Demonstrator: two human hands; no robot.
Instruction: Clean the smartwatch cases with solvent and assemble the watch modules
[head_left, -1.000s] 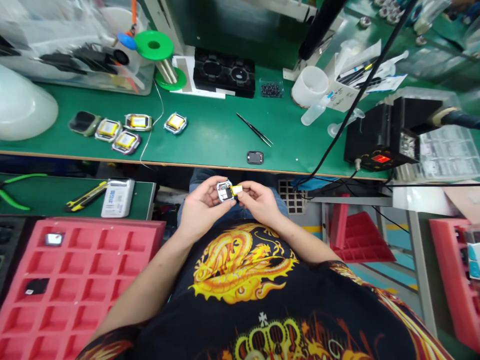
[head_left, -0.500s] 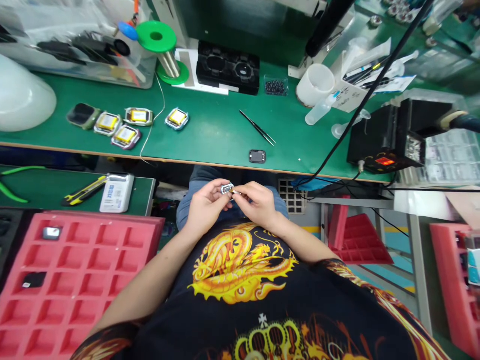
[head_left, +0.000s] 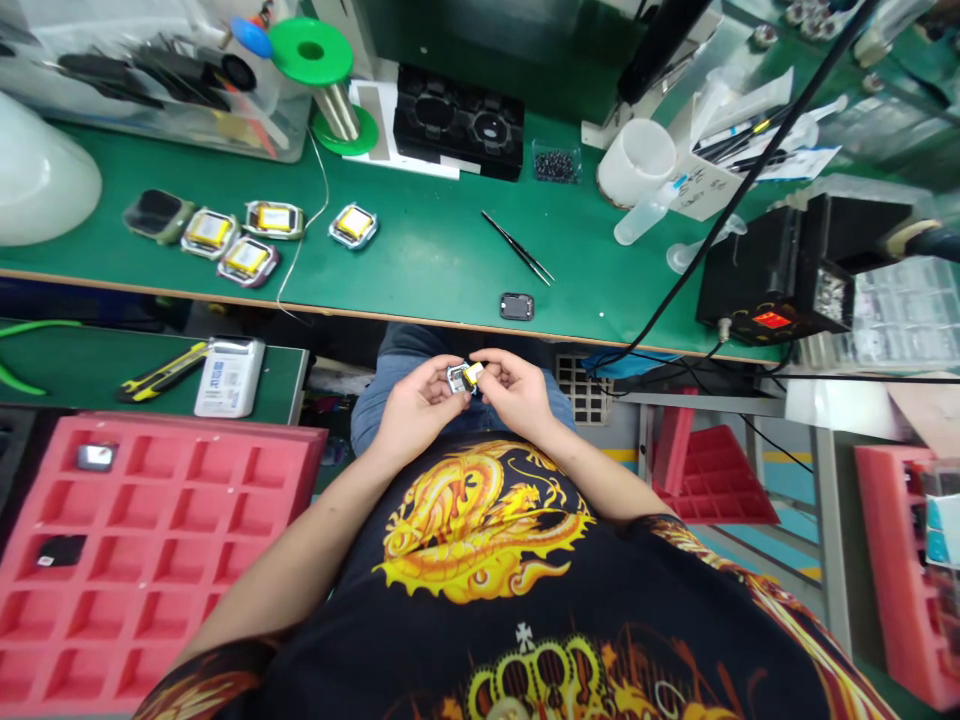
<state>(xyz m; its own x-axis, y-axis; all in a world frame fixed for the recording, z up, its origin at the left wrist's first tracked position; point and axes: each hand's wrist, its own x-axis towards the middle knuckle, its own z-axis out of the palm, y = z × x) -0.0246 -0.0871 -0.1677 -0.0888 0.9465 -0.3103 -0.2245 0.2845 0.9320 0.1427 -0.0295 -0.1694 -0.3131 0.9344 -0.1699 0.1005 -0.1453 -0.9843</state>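
Between my thumb and fingers, my left hand [head_left: 417, 408] grips a small watch case [head_left: 457, 379] with its inside showing, held above my lap. My right hand [head_left: 517, 392] pinches a small yellow and white battery [head_left: 473, 374] at the right side of that case. The battery overlaps the case, and I cannot tell whether it is wired to it. On the bench edge beyond lies a dark watch cover [head_left: 517, 306], and black tweezers [head_left: 517, 247] rest behind it. More open watch cases with yellow batteries, such as the blue-rimmed one [head_left: 353, 227], lie to the left.
A green solder spool [head_left: 310, 48] stands at the back left of the green bench [head_left: 420, 270]. At right are a white cup [head_left: 637, 163] and a black soldering station [head_left: 757, 275]. A red foam tray [head_left: 127, 545] and a utility knife [head_left: 165, 372] lie at lower left.
My right hand has turned, and the battery now shows between its fingers at the case. The left hand still holds the case. The view has shifted slightly.
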